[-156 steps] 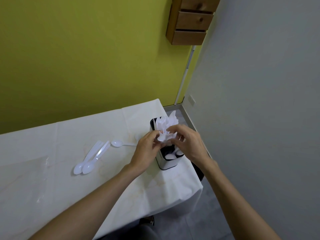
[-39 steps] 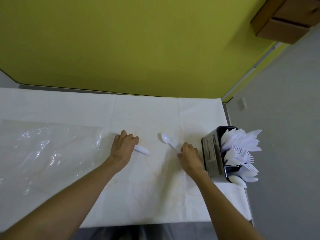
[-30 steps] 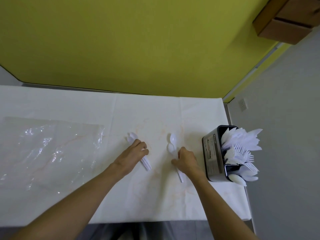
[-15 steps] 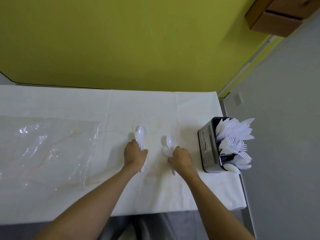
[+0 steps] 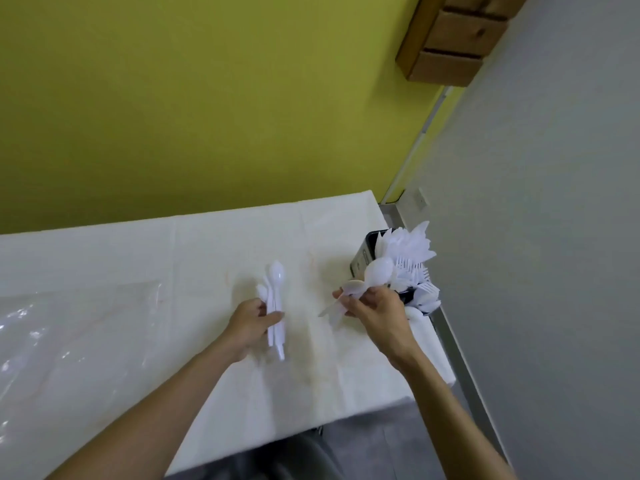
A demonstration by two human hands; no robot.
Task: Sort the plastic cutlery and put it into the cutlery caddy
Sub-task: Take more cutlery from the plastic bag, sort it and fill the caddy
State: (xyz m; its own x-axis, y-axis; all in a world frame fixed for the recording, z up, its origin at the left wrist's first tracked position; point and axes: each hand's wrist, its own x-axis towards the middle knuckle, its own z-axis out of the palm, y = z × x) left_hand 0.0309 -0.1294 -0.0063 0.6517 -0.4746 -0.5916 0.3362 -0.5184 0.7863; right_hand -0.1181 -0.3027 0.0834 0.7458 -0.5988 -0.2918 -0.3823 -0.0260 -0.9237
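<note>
A: Where are the hands?

B: Both sit in the middle of the frame, over the white-covered desk. The left hand is a little left of centre, the right hand a little right of centre, well apart from each other.

A: What does the left grip have hold of?

B: It is closed around a small bundle of white spoons, fingers wrapped round the handles. The bowls point toward the top of the frame, the handle ends stick out below the hand. Whether the bundle touches the desk, I cannot tell.

A: And the right grip?

B: Also closed, on a second bundle of spoons. The bowls fan out toward the upper right, the handle ends point lower left. That part is blurred, so the count is unclear.

A: Where is the cutlery caddy?

B: The cutlery caddy stands at the right edge of the desk, just beyond the right hand. It is a dark box, and the spoon bowls in the right hand overlap its near side in the picture. White forks and other white pieces stand packed inside it, leaning toward the right.

A: Anything else on the desk?

B: A clear plastic sheet lies flat at the left of the frame.
</note>
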